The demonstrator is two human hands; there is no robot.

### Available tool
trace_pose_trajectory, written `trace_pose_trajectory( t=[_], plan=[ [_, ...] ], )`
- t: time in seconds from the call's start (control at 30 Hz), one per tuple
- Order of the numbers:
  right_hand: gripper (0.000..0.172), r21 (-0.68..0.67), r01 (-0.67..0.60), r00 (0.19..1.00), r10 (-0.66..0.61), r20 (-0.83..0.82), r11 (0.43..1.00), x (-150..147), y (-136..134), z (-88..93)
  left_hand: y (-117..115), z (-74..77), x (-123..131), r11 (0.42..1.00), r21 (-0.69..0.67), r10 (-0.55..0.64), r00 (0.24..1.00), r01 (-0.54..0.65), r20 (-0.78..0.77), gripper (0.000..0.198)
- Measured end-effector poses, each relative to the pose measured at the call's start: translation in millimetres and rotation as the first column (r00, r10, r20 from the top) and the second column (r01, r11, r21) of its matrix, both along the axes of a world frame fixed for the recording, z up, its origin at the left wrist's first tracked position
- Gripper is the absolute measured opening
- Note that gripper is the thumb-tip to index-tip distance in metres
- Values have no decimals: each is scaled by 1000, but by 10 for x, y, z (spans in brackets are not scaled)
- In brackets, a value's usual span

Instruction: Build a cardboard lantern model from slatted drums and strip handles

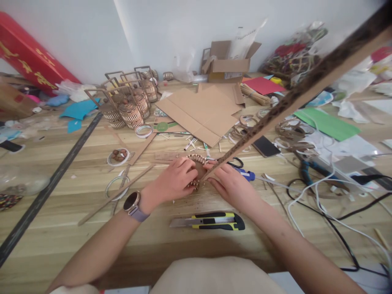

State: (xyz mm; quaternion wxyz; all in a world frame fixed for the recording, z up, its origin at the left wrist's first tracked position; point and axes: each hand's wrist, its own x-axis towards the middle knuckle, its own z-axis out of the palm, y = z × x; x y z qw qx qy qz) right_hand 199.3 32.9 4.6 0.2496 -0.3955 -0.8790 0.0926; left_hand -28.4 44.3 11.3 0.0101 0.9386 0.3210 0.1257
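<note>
My left hand (pixel 176 178) and my right hand (pixel 230 185) meet at the middle of the wooden table (pixel 61 228). Both are closed around a small round piece made of corrugated cardboard slats (pixel 196 160). A long cardboard strip (pixel 294 100) runs from that piece up and to the right, close past the camera. My left wrist wears a watch (pixel 132 201) with a lilac band. A yellow and black utility knife (pixel 210 221) lies on the table just in front of my hands.
Finished cardboard baskets (pixel 130 107) stand at the back left, flat cardboard sheets (pixel 203 110) and an open box (pixel 228 61) behind. A phone (pixel 265 145), cardboard rings (pixel 290 132), blue-handled tools (pixel 246 174) and cables (pixel 330 212) lie right. A long dark ruler (pixel 52 181) crosses the left.
</note>
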Motion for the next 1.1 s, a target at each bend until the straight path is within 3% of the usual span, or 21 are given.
trace_pose_trajectory(
  t=[0.1, 0.23, 0.33, 0.43, 0.53, 0.73, 0.9, 1.1],
  plan=[
    [32, -15, 2, 1000, -2, 5, 1000, 0, -7, 2, -42, -30, -20, 996, 87, 19, 1000, -20, 12, 31],
    [35, -19, 4, 1000, -4, 4, 1000, 8, -7, -3, -136, -129, -41, 977, 174, 97, 982, -124, 159, 47],
    [36, -30, 5, 1000, -5, 13, 1000, 13, -5, -1, -224, -263, -26, 971, 80, 189, 926, -226, 326, 60],
    [35, -31, 12, 1000, -11, 29, 999, 11, -3, 4, -301, -400, 3, 948, -119, 315, 830, -295, 460, 72],
    [34, -26, 10, 999, -9, 31, 1000, 6, -2, 3, -339, -493, 15, 905, -282, 421, 762, -317, 493, 79],
    [36, -21, 22, 998, -21, 53, 1000, 0, -5, 10, -329, -588, -1, 859, -414, 502, 655, -302, 565, 80],
    [37, -37, 23, 998, -21, 61, 999, 5, -11, 28, -343, -637, 0, 849, -447, 512, 642, -281, 571, 74],
    [38, -39, 19, 998, -16, 68, 999, 11, -23, 51, -415, -604, -72, 867, -405, 482, 698, -291, 530, 70]
  ],
)
